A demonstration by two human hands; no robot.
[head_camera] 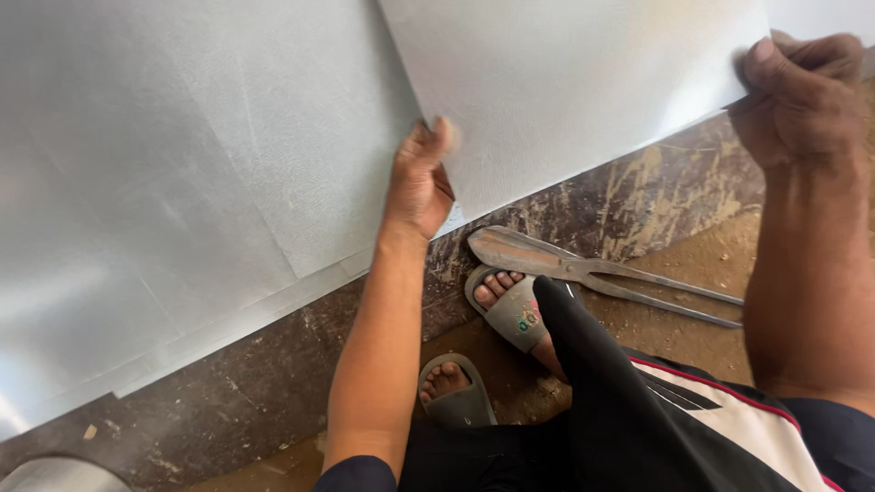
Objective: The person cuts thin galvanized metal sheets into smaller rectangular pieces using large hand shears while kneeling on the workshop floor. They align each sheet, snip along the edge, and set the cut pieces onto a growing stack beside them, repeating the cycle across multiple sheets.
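Metal sheet (565, 82) pinched at lower corner by left hand (419, 182), far edge clamped in right hand (802, 91), held over larger sheet (182, 182) on floor, tin snips (583, 269) near feet; probably mid-positioning, next needing steady two-handed alignment.

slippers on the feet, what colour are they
Grey slippers, one with a small multicoloured mark on its strap; head view.

Pale silver-grey metal sheet (565, 82), faintly textured. Dull grey-brown shears (592, 273), rust-tinged. Grey slippers (515, 314), one with a small multicoloured emblem. Black trousers (638, 410) with white panel and red piping. Mottled brown floor (638, 200) with yellowish stains.
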